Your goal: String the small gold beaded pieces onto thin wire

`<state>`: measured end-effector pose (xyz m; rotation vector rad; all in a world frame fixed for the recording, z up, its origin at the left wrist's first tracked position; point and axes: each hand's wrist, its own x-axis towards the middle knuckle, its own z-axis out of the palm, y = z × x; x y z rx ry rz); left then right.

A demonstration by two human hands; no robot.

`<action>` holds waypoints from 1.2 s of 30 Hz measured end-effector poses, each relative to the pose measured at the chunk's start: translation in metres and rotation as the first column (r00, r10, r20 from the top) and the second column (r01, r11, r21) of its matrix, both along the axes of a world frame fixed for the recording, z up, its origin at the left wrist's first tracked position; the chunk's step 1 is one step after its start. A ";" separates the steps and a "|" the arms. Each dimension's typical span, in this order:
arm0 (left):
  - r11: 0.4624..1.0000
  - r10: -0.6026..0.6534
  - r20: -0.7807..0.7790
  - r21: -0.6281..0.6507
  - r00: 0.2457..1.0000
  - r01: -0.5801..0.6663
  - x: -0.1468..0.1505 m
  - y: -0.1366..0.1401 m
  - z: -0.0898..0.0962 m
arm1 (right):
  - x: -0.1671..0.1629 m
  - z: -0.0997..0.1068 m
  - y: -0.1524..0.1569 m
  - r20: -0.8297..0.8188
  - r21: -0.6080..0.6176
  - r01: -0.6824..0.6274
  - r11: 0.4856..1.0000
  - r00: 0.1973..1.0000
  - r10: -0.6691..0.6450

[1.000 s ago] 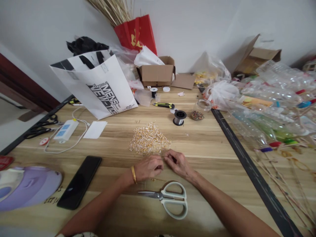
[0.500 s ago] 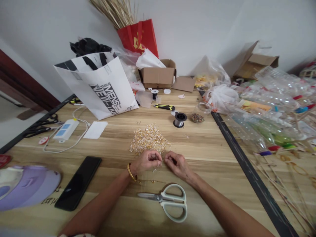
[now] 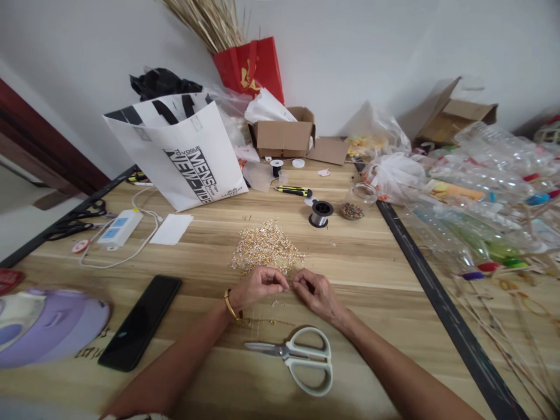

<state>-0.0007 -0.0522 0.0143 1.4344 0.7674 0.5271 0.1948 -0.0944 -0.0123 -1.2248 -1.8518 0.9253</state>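
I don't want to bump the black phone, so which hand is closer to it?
Left. The left hand is right of the black phone, roughly level with its far end; the right hand is farther right, beyond the left hand.

One single view, from a camera worn on the head, facing forward and down across the table [image 3: 367, 256], rather near, left hand [image 3: 258, 287] and right hand [image 3: 318, 296] close to the middle of the frame, the wall [image 3: 341, 52] at the top, farther away.
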 end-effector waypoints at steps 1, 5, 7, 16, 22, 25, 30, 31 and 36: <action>1.000 0.002 0.003 -0.015 1.000 -0.002 -0.001 0.000 0.000 | 0.000 0.000 0.000 -0.001 0.002 0.000 1.000 1.000 0.000; 0.997 0.012 0.051 -0.074 0.999 -0.008 -0.002 0.000 0.001 | 0.000 -0.001 0.000 -0.008 0.010 0.002 1.000 1.000 -0.002; 0.997 0.004 0.069 -0.082 0.998 0.002 -0.001 0.000 0.001 | 0.000 -0.001 0.000 -0.017 0.006 -0.001 1.000 1.000 0.001; 0.995 0.005 -0.007 -0.096 1.000 -0.006 -0.001 0.001 0.000 | 0.001 0.000 0.000 0.004 -0.012 -0.006 1.000 1.000 0.006; 0.992 0.093 0.013 -0.087 0.996 -0.091 -0.003 0.002 -0.003 | 0.001 -0.002 0.000 0.011 -0.024 -0.005 1.000 1.000 0.005; 0.989 0.117 0.044 -0.100 0.992 -0.112 -0.004 0.002 -0.003 | 0.001 -0.002 0.000 0.003 -0.024 -0.012 1.000 1.000 0.012; 0.989 0.132 0.074 -0.073 0.988 -0.127 -0.007 0.005 0.000 | 0.001 0.000 0.000 -0.004 -0.019 -0.012 1.000 1.000 0.012; 0.988 0.143 0.075 -0.061 0.987 -0.139 -0.007 0.005 0.001 | 0.001 0.000 0.000 -0.006 -0.018 -0.012 1.000 1.000 0.012; 0.982 0.188 0.096 -0.035 0.977 -0.186 -0.009 0.009 0.005 | 0.001 0.001 -0.001 -0.002 -0.022 -0.009 1.000 1.000 0.009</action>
